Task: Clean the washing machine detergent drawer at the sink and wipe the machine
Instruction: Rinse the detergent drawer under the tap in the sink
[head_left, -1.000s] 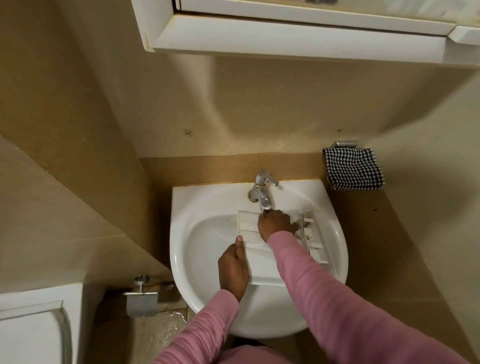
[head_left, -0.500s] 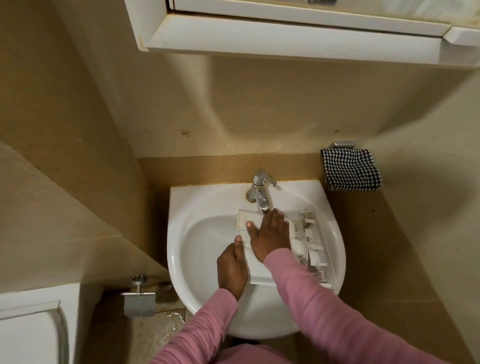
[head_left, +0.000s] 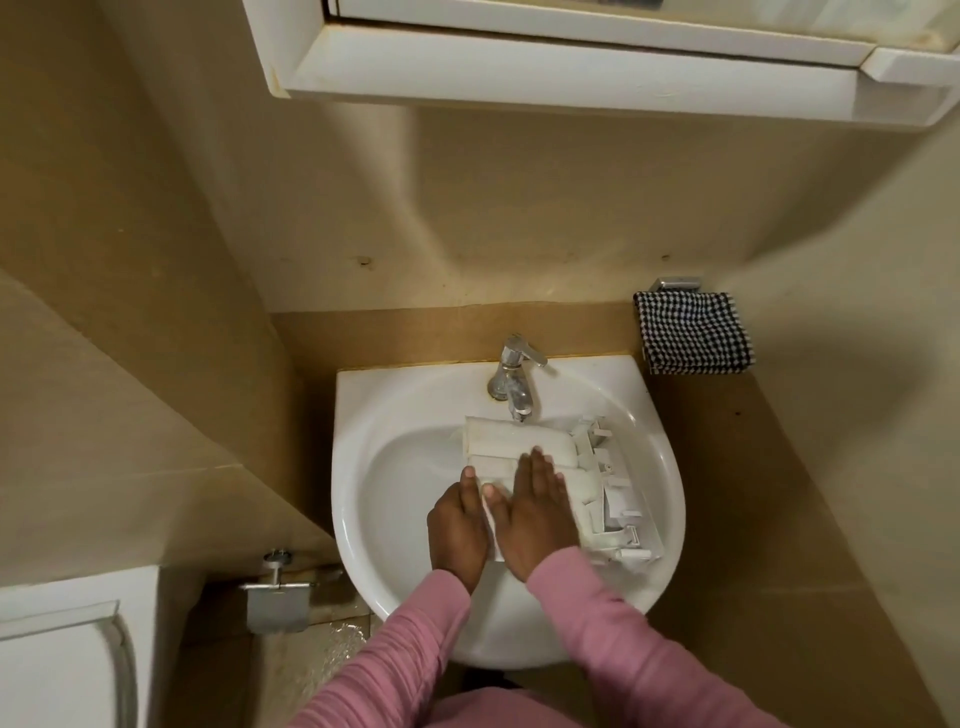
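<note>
The detergent drawer (head_left: 509, 440) lies in the sink (head_left: 363, 395) under the tap (head_left: 513, 382), left hand (head_left: 460, 530) gripping its left edge, right hand (head_left: 537, 519) pressed flat and open on top; washing looks midway, the machine apparently unwiped

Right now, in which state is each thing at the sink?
detergent drawer: lies in the sink, under the faucet
faucet: running or not, cannot tell
left hand: holds the drawer's left edge
right hand: flat on the drawer, fingers straight
checked cloth: hangs on the wall
</note>
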